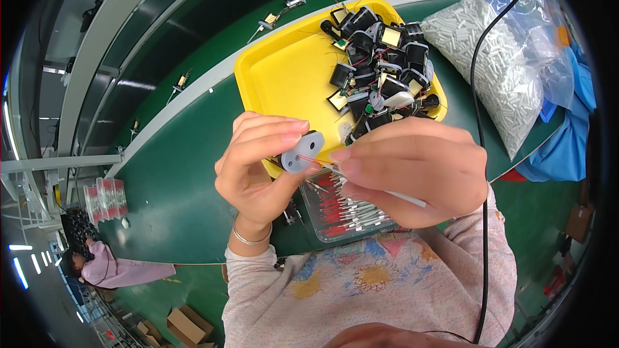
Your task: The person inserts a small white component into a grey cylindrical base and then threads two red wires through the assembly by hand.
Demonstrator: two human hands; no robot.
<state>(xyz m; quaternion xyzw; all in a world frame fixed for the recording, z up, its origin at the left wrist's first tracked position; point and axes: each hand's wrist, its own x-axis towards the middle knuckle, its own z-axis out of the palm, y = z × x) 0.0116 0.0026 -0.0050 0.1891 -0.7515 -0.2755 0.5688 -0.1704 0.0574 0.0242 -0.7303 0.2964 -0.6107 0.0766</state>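
My left hand [253,164] pinches a small part with a grey oval face [305,149] that has several round holes. Its dark body is mostly hidden by my fingers. Close beside it, my right hand [416,161] is closed with thumb and fingertips on a thin wire [311,160], reddish near the grey face, where it meets one of the holes. A slim white rod-like piece [405,198] shows under my right fingers; how it joins the wire is hidden. Below both hands stands a clear plastic box [322,237] of red and white wire leads [351,209].
A yellow tray [280,67] holds many black housings [361,45] with wires and circuit boards. Right of it lies a clear bag of white tubes [483,58], crossed by a black cable [475,84]. Several assemblies [267,21] line the far strip. Another person [106,264] sits far left.
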